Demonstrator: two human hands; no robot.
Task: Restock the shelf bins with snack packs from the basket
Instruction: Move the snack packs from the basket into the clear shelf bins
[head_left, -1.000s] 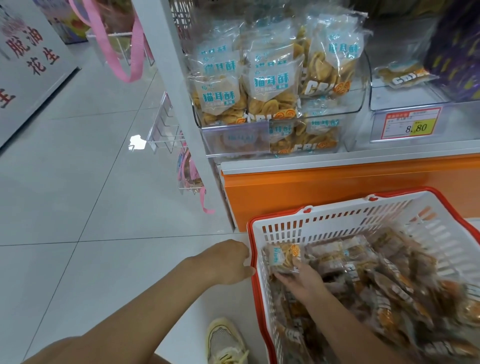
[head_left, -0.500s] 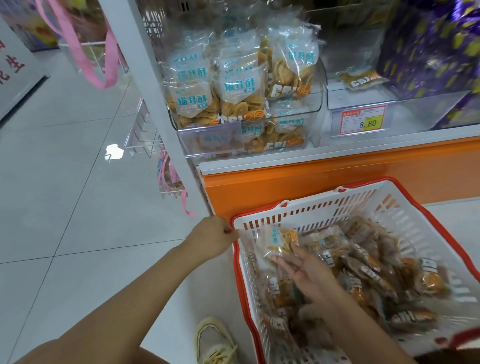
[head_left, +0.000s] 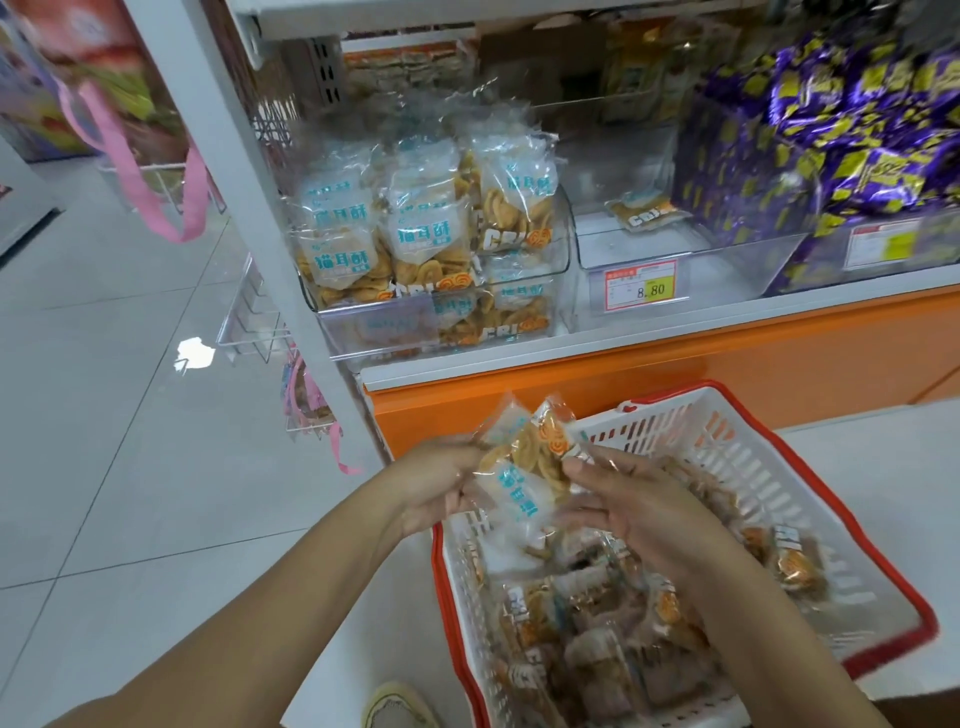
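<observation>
**A:** Your left hand (head_left: 441, 483) grips the snack pack (head_left: 519, 470) by its left edge, with the fingers curled round the clear wrapper.

**B:** Your right hand (head_left: 639, 514) pinches the other edge — thumb on top, fingers bent beneath. Between them you hold the pack up above the near left corner of the basket (head_left: 727, 431), over the heap inside it.

**A:** The wrapper shows a white label with blue lettering low down and an orange swirl mark near the top, with pale golden biscuits in between. I cannot tell whether you hold one pack or two pressed together.

**B:** The basket is white with a red rim, and it sits low in front of the orange shelf base (head_left: 675, 374). It holds a heap of loose packs (head_left: 597, 649), which are too blurred to read.

**A:** On the shelf above, the left bin (head_left: 374, 332) is clear plastic. It is stacked high with upright packs that carry the same blue lettering as the one in your hands.

**B:** The middle bin (head_left: 737, 280) stands just beside it. It holds a single pack (head_left: 644, 213) lying flat toward the back, and a price tag (head_left: 644, 286) on its front reads 8.80. Purple-and-yellow bags (head_left: 831, 130) pile up to the right of it.

**A:** Your shoe (head_left: 400, 706) shows at the bottom edge, left of the basket. A pink strap (head_left: 171, 208) hangs at the far left, near the white shelf post (head_left: 244, 208).
</observation>
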